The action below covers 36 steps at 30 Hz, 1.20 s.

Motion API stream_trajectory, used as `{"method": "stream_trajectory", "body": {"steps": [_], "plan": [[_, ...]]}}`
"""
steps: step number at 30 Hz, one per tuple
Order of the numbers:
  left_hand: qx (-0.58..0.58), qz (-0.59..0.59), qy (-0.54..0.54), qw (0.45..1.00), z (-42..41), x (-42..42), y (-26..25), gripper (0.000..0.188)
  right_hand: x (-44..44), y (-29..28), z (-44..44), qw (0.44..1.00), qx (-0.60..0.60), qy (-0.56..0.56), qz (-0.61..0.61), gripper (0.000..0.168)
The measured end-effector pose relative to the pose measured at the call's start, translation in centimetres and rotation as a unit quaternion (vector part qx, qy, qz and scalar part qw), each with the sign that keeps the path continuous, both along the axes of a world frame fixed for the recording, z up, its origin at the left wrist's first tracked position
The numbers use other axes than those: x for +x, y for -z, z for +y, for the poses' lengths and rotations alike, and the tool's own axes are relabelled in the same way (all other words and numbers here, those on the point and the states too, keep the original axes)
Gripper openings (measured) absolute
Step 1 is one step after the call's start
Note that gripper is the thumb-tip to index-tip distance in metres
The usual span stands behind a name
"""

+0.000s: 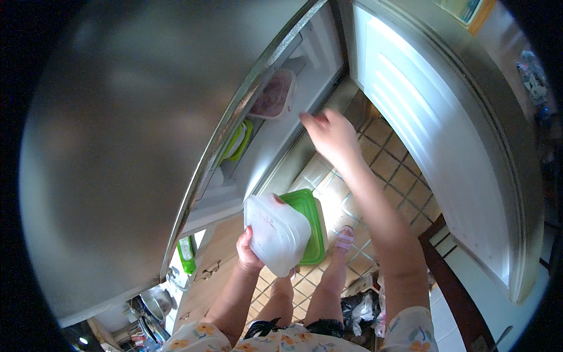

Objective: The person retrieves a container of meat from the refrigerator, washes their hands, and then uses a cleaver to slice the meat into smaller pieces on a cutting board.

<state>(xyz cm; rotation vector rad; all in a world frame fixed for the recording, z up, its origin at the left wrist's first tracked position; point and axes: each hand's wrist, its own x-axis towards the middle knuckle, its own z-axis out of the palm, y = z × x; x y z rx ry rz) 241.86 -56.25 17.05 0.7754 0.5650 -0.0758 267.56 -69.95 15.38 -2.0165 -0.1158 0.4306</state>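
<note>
My left hand (249, 251) grips a translucent white plastic food container (277, 233) by its near left side. The container is tilted and has a small dark red spot near its upper edge. Directly behind it shows a green plastic lid (310, 220), partly covered; whether my left hand also supports it is hidden. My right hand (333, 136) hangs just outside the refrigerator compartment (259, 165), fingers bent and nothing visible in them. Near its fingertips, inside, sits a clear plastic container (276, 94) with reddish contents. Below that is a container with a green rim (239, 141).
A grey metallic refrigerator panel (118, 163) fills the left. The white-lined door (431, 132) stands open at right. Underfoot is a tiled floor (391, 154), with plastic bags (363, 308) near my legs. A metal bowl (157, 303) stands on the counter at lower left.
</note>
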Motion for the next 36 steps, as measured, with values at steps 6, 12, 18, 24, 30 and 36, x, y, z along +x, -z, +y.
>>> {"method": "stream_trajectory", "body": {"steps": [6, 12, 18, 24, 30, 36], "plan": [[0.026, 0.047, -0.015, 0.998, 0.2, -2.4, 0.0, 0.094, 5.0, 3.2, 9.2, 0.993, -0.114, -0.005, -0.035, 0.058], [0.056, -0.04, -0.03, 0.997, -1.2, 0.3, -1.5, 0.092, 2.5, 6.3, 6.1, 0.991, 0.114, 0.069, 0.013, 0.033], [0.025, -0.001, -0.157, 0.987, -2.8, 4.1, 1.3, 0.063, -10.7, 7.2, -8.3, 0.967, 0.103, 0.22, -0.078, 0.018], [0.011, -0.07, -0.233, 0.97, -4.6, 13.1, 3.5, 0.06, -21.7, 7.3, -15.9, 0.924, 0.078, 0.374, 0.035, 0.026], [0.04, -0.132, -0.279, 0.95, -6.9, 18.2, 3.8, 0.061, -26.9, 10.3, -16.1, 0.901, 0.136, 0.383, 0.148, 0.019], [0.108, -0.135, -0.317, 0.932, -6.4, 21.2, 4.0, 0.069, -24.0, 7.8, -14.3, 0.907, 0.243, 0.328, 0.105, 0.028]]}}
